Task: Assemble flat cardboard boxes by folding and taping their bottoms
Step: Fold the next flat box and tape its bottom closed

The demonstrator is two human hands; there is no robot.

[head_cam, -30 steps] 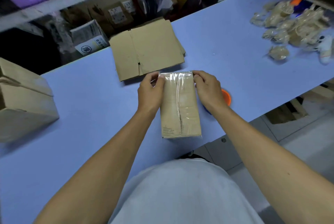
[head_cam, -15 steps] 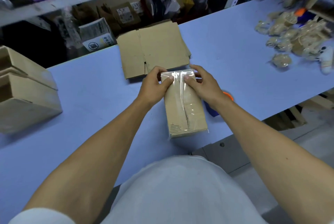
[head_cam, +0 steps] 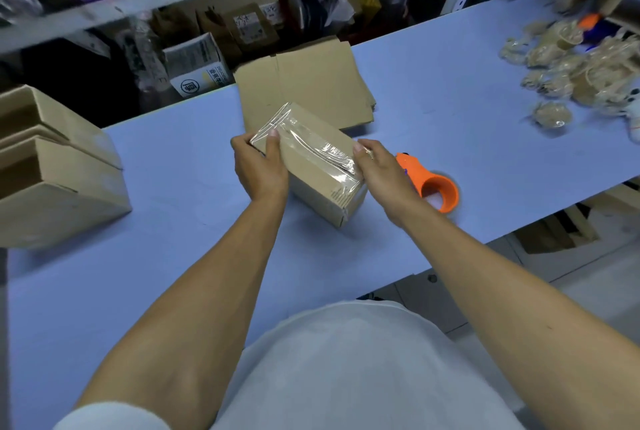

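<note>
- Our left hand (head_cam: 260, 166) and right hand (head_cam: 380, 171) each grasp an end of the one taped box (head_cam: 317, 161), tilted on the blue table (head_cam: 433, 90) mid-width.
- Bare table lies toward its near edge.
- Behind: flat cardboard (head_cam: 308, 83). Right: one orange dispenser (head_cam: 431, 183). Left: two made boxes (head_cam: 52, 166).

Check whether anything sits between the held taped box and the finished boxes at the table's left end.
Nothing visible does. The taped box, held by the left hand and right hand, has only bare blue table between it and the finished boxes.
</note>
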